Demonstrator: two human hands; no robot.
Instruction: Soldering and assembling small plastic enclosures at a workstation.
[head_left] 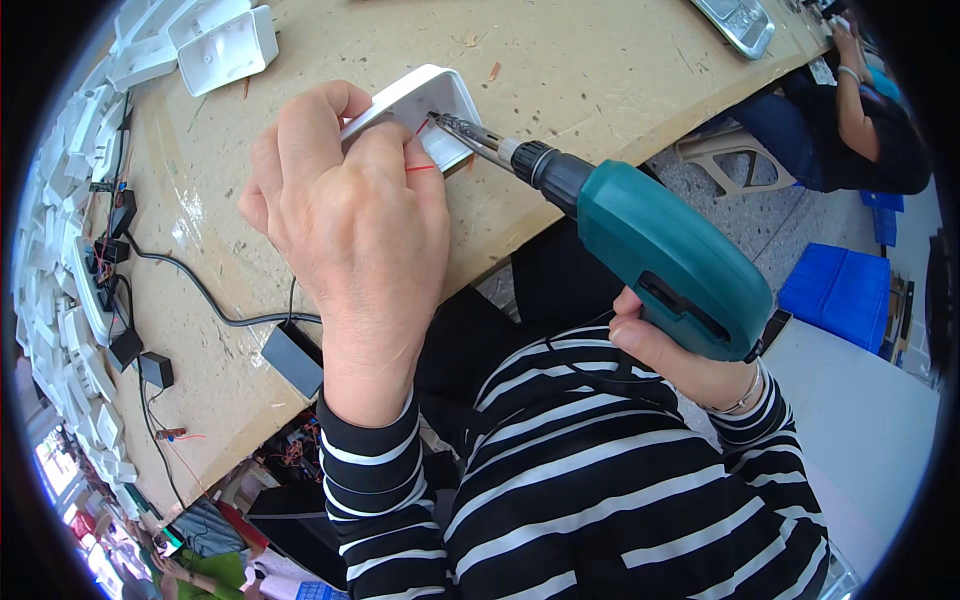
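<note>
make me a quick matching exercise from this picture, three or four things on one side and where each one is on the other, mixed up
Things:
1. teal electric screwdriver
2. white plastic housing
3. black power adapter box
4. silver metal tray

Places:
A. at the table's near edge, cable attached
B. under the left hand
C. at the table's far right end
D. in the right hand

Pairs: 1-D, 2-B, 3-A, 4-C

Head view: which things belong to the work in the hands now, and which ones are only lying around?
In use:
- left hand holding white plastic housing
- right hand holding teal power screwdriver
- red wire

Lying about:
- stacked white housings
- black adapter and cable
- metal tray
</note>
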